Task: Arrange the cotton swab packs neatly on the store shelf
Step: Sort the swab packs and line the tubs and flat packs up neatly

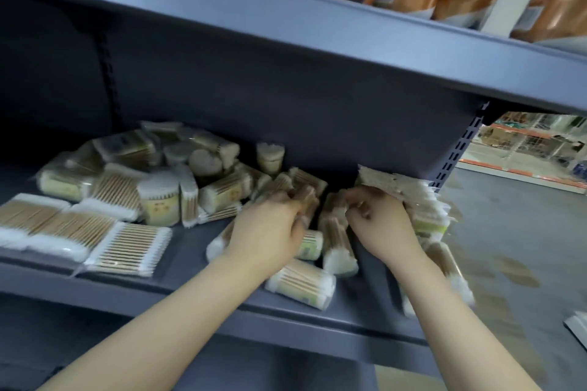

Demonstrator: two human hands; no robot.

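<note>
Gripping blurred clear-wrapped wooden cotton swab packs at 3 o'clock on the grey metal shelf, left hand and right hand hide unreadable labels.

Two bare forearms in view, no sleeves showing up to the frame edge. Left hand and right hand: no gloves, no rings, no watch or wristband visible. Wrists slim, forearms smooth, no markings seen. Fingertips motion-blurred, so nail detail is unreadable. Nothing else of the person shows.
</note>
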